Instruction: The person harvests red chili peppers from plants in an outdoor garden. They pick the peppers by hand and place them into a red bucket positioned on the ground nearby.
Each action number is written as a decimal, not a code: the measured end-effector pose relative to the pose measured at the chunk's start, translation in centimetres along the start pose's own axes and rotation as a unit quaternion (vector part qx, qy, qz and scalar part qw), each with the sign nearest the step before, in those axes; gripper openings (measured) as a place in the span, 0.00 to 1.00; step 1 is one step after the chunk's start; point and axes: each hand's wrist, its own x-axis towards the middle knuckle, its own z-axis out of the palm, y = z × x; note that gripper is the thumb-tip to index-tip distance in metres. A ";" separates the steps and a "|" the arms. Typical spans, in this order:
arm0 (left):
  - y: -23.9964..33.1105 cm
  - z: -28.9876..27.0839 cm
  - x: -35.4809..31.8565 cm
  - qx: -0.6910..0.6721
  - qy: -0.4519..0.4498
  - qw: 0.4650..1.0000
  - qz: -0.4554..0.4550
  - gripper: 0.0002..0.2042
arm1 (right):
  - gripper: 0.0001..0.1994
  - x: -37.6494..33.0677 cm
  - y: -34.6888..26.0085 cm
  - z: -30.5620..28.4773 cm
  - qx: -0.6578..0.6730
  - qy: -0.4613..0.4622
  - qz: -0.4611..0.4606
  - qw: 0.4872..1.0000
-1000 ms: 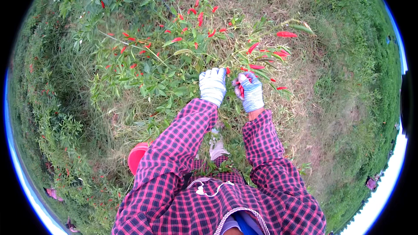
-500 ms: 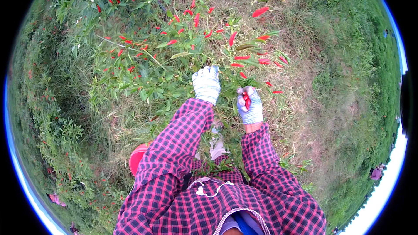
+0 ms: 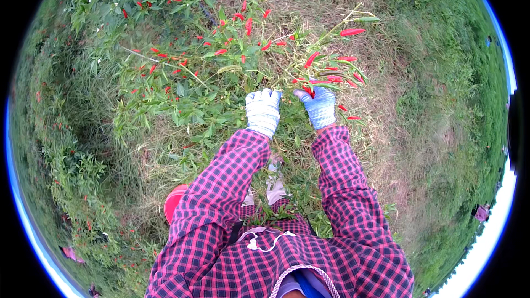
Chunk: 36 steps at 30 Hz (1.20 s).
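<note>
From my remote seat I am watching the right hand (image 3: 321, 106) coming back up to the fruiting branch (image 3: 346, 19); half a second ago it was sitting lower, turned palm up around its catch, and now it is showing me its back and reaching in among the fruit. I am reading that as the picking carrying on, with the earlier catch probably being kept in the palm. Its fingers are curling against the thumb and pinching red chillies (image 3: 308, 92), though I am not making out how many, or whether any are still hanging by their stems. The left hand (image 3: 263, 111) is staying almost where it was, knuckles up and fingers bent inward; its fingertips are hiding from me, so I cannot tell whether it is gripping a stem or nothing. A narrow gap is separating the two hands. The hanging chillies (image 3: 334, 79) are lying just beyond and to the right of the right hand, near its knuckles, while a few others are dangling beside it over the dry grass (image 3: 386, 116). The leafy chilli plant (image 3: 190, 99) is spreading ahead of and left of the left hand, and a red container (image 3: 174, 201) is resting low beside the left forearm
</note>
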 end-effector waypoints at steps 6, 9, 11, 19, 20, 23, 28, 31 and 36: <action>0.4 -0.5 -0.1 0.006 -0.025 0.998 0.065 0.08 | 0.18 1.6 0.9 0.0 0.078 -0.003 -0.094 0.993; 0.3 -0.5 -0.5 0.008 -0.030 0.996 0.082 0.08 | 0.15 2.0 0.7 -0.3 0.027 -0.042 -0.097 0.994; -0.2 -0.2 -0.6 -0.002 -0.016 0.999 0.050 0.08 | 0.14 1.8 -0.8 -0.9 -0.051 -0.049 -0.085 0.994; -0.3 0.0 -0.1 -0.018 0.008 1.000 -0.025 0.08 | 0.07 0.3 3.1 1.1 0.711 -0.108 0.115 0.686; -0.4 0.1 0.0 -0.019 0.010 0.999 -0.036 0.08 | 0.07 0.3 3.9 0.9 0.771 -0.114 0.082 0.621; -0.1 0.1 0.2 -0.037 -0.010 0.999 -0.036 0.10 | 0.07 0.5 4.4 0.2 0.824 -0.096 0.052 0.556; -0.1 -0.2 0.0 -0.029 -0.011 0.999 -0.045 0.08 | 0.07 -0.4 1.2 1.2 0.541 -0.083 0.077 0.834; 0.0 -0.2 -0.1 -0.039 -0.016 0.998 -0.051 0.08 | 0.06 -0.2 0.5 2.3 0.472 -0.048 0.061 0.878; 0.7 -0.3 -0.3 -0.039 -0.010 0.999 -0.024 0.08 | 0.07 0.6 1.5 3.2 0.417 -0.008 0.022 0.908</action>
